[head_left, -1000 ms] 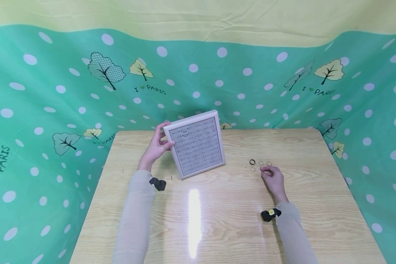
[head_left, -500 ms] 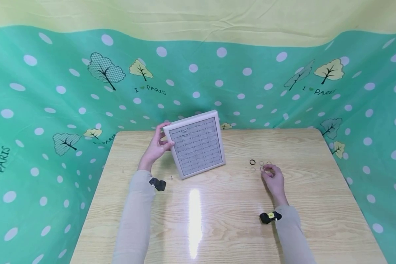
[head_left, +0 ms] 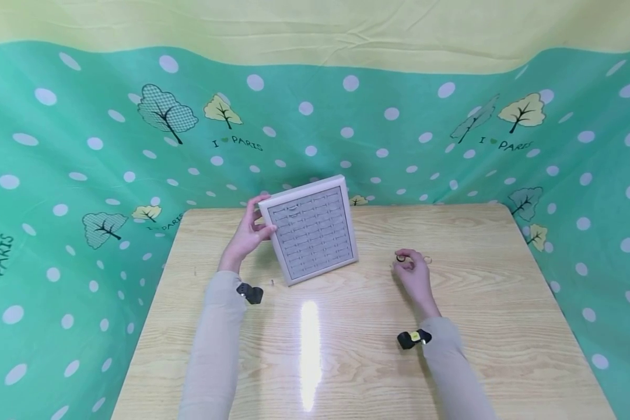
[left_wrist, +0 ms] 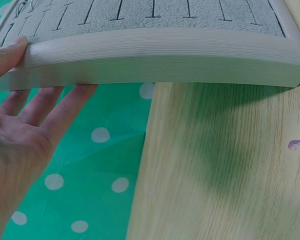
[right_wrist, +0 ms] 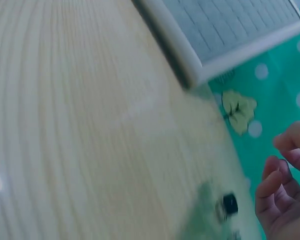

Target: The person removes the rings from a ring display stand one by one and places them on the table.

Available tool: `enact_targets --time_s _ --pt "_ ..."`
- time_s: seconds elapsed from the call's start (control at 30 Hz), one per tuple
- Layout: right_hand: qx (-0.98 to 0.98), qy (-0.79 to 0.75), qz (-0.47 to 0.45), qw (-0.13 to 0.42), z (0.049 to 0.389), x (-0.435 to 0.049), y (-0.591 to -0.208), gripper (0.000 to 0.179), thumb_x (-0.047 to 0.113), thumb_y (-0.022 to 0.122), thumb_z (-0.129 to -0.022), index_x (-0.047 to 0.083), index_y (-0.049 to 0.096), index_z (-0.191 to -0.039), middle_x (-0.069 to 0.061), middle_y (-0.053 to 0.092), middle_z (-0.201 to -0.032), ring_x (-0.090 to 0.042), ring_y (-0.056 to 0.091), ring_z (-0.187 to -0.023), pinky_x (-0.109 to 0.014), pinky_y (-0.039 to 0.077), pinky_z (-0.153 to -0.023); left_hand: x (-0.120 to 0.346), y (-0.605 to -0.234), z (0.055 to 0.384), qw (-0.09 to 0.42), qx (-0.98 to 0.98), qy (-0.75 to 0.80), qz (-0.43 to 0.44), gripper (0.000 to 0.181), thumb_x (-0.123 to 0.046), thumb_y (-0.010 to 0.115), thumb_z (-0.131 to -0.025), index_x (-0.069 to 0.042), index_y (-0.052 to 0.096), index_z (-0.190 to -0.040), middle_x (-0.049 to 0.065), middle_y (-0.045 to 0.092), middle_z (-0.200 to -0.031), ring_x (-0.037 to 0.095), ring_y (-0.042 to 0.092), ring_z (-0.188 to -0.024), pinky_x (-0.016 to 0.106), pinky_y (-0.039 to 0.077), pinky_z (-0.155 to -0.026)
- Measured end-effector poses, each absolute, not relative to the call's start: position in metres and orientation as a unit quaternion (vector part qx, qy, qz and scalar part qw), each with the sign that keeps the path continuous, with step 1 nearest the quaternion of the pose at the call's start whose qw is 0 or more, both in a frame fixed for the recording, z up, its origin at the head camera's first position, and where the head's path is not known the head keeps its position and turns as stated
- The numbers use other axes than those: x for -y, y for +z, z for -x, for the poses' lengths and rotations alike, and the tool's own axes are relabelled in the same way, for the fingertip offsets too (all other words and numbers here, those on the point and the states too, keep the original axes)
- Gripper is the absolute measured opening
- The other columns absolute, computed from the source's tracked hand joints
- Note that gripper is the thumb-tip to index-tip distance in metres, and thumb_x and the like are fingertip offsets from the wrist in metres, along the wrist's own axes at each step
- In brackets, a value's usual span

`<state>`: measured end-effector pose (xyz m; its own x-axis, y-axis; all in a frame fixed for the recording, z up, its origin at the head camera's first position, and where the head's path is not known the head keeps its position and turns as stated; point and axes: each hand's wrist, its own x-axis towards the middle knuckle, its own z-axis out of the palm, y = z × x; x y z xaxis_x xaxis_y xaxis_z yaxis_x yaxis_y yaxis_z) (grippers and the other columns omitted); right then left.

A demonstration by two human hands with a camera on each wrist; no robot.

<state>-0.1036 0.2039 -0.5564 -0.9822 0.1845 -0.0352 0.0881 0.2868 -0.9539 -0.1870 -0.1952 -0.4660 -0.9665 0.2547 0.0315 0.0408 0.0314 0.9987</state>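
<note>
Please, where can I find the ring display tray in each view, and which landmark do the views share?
Head: near the centre, tilted, the left hand gripping its left edge; tray whole.
Left wrist: across the top, partly cut off.
Right wrist: upper right, partly cut off.
Shared landmark: green polka-dot cloth beyond the table edge.

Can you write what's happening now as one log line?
left hand: grips tilted ring tray | right hand: close by black ring | right hand's hold: cannot tell
</note>
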Motion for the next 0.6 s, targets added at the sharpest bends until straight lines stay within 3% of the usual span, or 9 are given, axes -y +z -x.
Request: enact_targets --time_s 0.37,0.5,0.6 --pt "0.804 0.593 0.003 0.038 0.105 -0.155 -0.503 0.028 -0.010 0.061 -0.086 -0.013 0.057 -0.113 -0.028 0.053 -0.114 -0.034 0.057 -0.080 -0.016 0.048 -0.062 0.196 -0.463 0.189 0.092 -0.703 0.698 -0.103 0.077 0.022 0.052 -0.085 -0.011 0.023 -0.148 0.032 0.041 -0.134 0.056 0.052 -0.108 0.048 0.057 -0.076" --pt "0.800 0.599 -0.018 0.047 0.115 -0.151 -0.508 0.026 -0.009 0.063 -0.086 -0.013 0.059 -0.111 -0.027 0.054 -0.111 -0.037 0.058 -0.079 -0.017 0.048 -0.063 0.195 -0.463 0.188 0.092 -0.707 0.694 -0.100 0.079 0.021 0.052 -0.085 -0.017 0.024 -0.148 0.030 0.041 -0.135 0.055 0.052 -0.109 0.049 0.057 -0.077" --pt "0.802 0.595 -0.015 0.046 0.126 -0.148 -0.517 0.025 -0.005 0.064 -0.087 -0.008 0.060 -0.111 -0.021 0.055 -0.112 -0.031 0.058 -0.080 -0.018 0.049 -0.064 0.195 -0.464 0.188 0.090 -0.713 0.689 -0.094 0.080 0.020 0.053 -0.085 -0.024 0.027 -0.148 0.028 0.042 -0.135 0.052 0.053 -0.109 0.048 0.057 -0.078"
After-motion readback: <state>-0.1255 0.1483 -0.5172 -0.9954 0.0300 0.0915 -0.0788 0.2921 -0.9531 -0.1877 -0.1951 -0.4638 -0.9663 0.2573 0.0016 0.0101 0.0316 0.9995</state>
